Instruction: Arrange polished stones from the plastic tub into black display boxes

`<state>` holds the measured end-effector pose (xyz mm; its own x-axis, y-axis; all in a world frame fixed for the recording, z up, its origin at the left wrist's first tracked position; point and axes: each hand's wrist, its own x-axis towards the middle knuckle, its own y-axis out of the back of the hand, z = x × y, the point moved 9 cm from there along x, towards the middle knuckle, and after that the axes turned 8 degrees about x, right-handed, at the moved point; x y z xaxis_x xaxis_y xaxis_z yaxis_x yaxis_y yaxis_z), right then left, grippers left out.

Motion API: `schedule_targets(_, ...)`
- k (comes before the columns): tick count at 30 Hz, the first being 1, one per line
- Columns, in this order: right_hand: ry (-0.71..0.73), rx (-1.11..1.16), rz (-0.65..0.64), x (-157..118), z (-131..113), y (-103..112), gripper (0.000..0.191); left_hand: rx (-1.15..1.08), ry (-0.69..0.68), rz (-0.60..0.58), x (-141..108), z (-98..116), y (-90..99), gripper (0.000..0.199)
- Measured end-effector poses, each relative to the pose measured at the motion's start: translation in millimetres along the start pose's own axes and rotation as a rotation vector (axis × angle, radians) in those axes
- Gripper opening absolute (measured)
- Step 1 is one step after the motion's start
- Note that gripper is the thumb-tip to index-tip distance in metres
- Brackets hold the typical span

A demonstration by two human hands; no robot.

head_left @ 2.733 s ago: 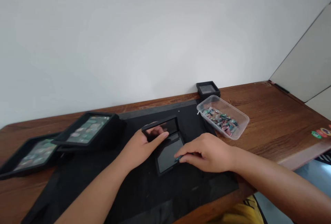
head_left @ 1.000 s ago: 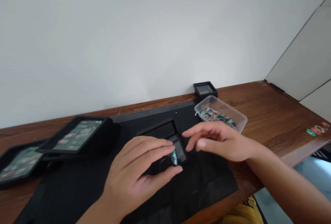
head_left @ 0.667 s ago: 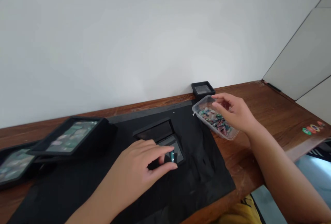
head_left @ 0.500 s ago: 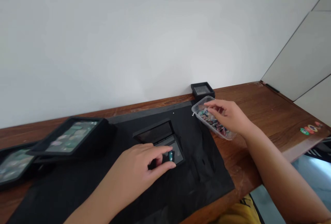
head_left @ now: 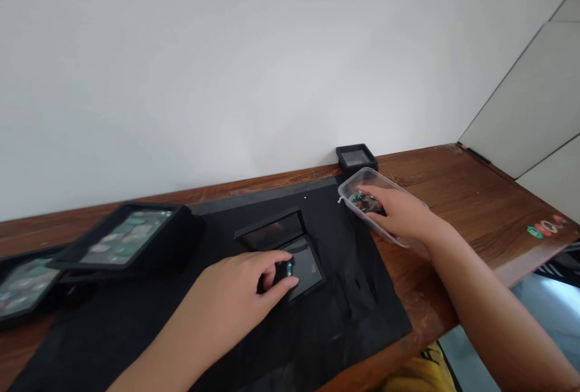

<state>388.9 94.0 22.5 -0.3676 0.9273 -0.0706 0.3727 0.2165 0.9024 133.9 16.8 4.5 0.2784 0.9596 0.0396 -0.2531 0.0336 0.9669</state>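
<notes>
Between the thumb and index finger of my left hand (head_left: 247,286) is a small teal, shiny piece (head_left: 289,268). That hand is over the left part of a small open black case (head_left: 309,264), whose raised lid (head_left: 274,232) leans back behind it. My right hand (head_left: 403,214) reaches into a clear plastic container (head_left: 348,188) at the right. Inside lie several small shiny multicoloured pieces (head_left: 364,200). Its thumb and fingers are curved apart among them; whether anything is between the fingertips is too small to tell.
A black mat (head_left: 335,319) covers part of the wooden table (head_left: 453,180). Two black framed boxes with pale pieces, one (head_left: 129,238) overlapping another (head_left: 27,286), are at the left. A small black box (head_left: 356,157) stands by the wall. Round stickers (head_left: 546,228) mark the right edge.
My right hand has lowered deeper into the clear container. My left hand has moved slightly left with the teal piece, showing more of the case.
</notes>
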Motion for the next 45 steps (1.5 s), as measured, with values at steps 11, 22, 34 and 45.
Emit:
schedule_targets(11, -0.009, -0.030, -0.031, 0.9, -1.2, -2.7, 0.062, -0.016, 0.015, -0.044, -0.8, -4.4, -5.7, 0.035)
schedule_targets(22, 0.014, -0.048, -0.028, 3.2, -8.7, -1.0, 0.028, -0.031, -0.006, -0.016, -0.4, -0.4, 0.0, 0.032)
schedule_targets(34, 0.013, -0.123, 0.006, 5.7, -1.8, -4.1, 0.039, -0.003, 0.002, 0.001, -1.4, -2.8, -0.4, 0.033)
schedule_targets(45, -0.104, -0.172, 0.000, 2.8, -0.5, 0.7, 0.040, -0.008, -0.027, 0.056, -3.2, -2.3, 2.0, 0.027)
